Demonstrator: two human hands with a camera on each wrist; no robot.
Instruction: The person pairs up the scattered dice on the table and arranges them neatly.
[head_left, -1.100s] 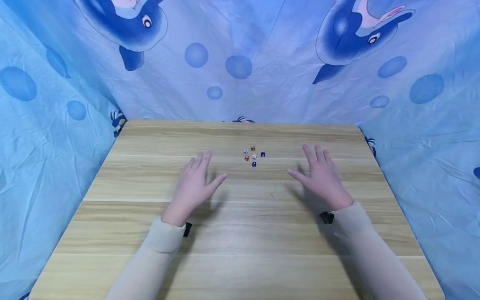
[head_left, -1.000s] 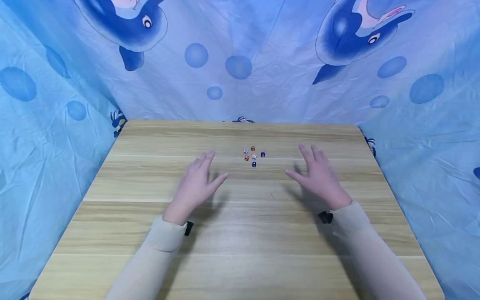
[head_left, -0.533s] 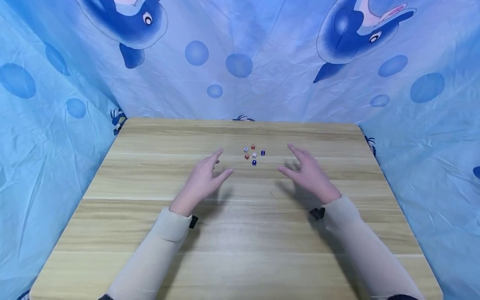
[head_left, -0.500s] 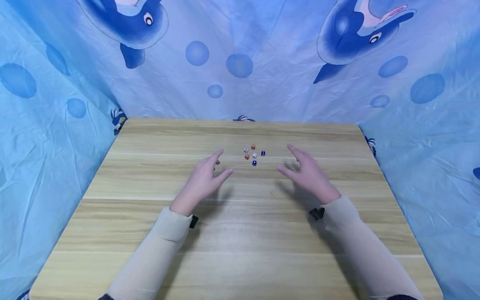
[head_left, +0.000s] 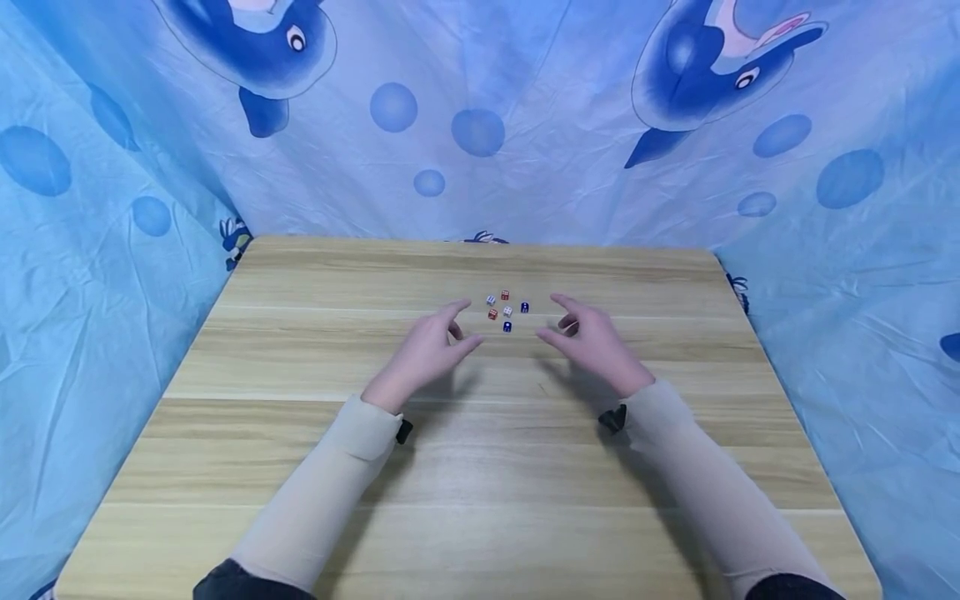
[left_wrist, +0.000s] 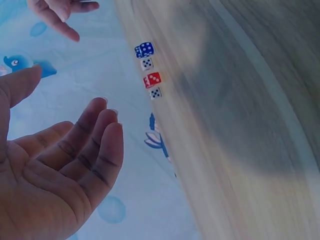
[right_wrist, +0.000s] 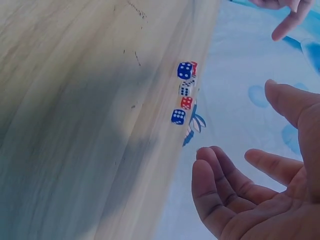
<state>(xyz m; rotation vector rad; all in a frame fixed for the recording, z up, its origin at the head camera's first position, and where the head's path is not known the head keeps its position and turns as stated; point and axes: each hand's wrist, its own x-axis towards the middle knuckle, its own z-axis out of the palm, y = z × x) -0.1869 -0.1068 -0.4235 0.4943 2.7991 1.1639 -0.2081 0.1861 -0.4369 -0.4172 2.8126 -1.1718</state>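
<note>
Two red, two white and two blue dice lie loosely grouped on the wooden table, among them a red die [head_left: 505, 295], a white die [head_left: 507, 312] and a blue die [head_left: 507, 327]. My left hand [head_left: 427, 346] hovers just left of the group, fingers gently bent, thumb apart, holding nothing. On the other side my right hand [head_left: 594, 340] mirrors it, also holding nothing, its index finger and thumb pointing toward the dice. In the left wrist view a red die [left_wrist: 152, 79] shows beyond the fingers. A blue die [right_wrist: 178, 117] is nearest the right fingers in the right wrist view.
The wooden table [head_left: 480, 467] has its far edge close behind the dice. A blue curtain [head_left: 525, 192] with dolphin prints hangs at the back and both sides. Both forearms, in pale sleeves [head_left: 322, 492], extend over the table from the near side.
Both hands have moved inward toward the dice, the left to the right and the right to the left. Their fingers have bent more. The dice have stayed in place.
</note>
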